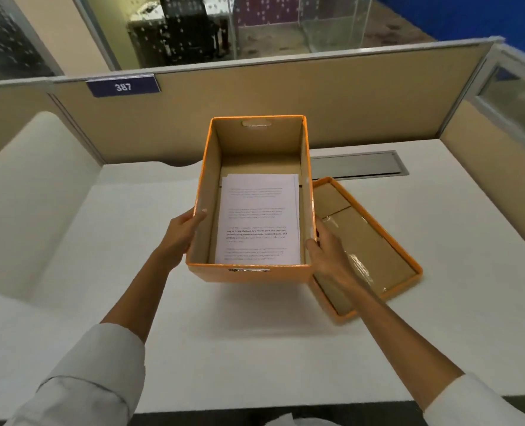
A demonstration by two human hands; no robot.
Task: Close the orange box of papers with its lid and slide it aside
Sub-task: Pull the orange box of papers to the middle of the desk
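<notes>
An open orange box [248, 274] stands in the middle of the white desk, brown inside, with a stack of printed papers [259, 219] lying flat on its bottom. My left hand [182, 232] grips the box's left wall, thumb over the rim. My right hand [327, 250] holds the right wall near the front corner. The orange lid [375, 238] lies upside down on the desk just right of the box, its brown inside with clear tape facing up. My right wrist partly covers the lid's near end.
The white desk [255, 348] is bounded by tan partition walls [347, 96] at the back and right. A grey cable slot [356, 163] sits behind the lid. A curved desk section extends left. The desk's front edge is close to my body.
</notes>
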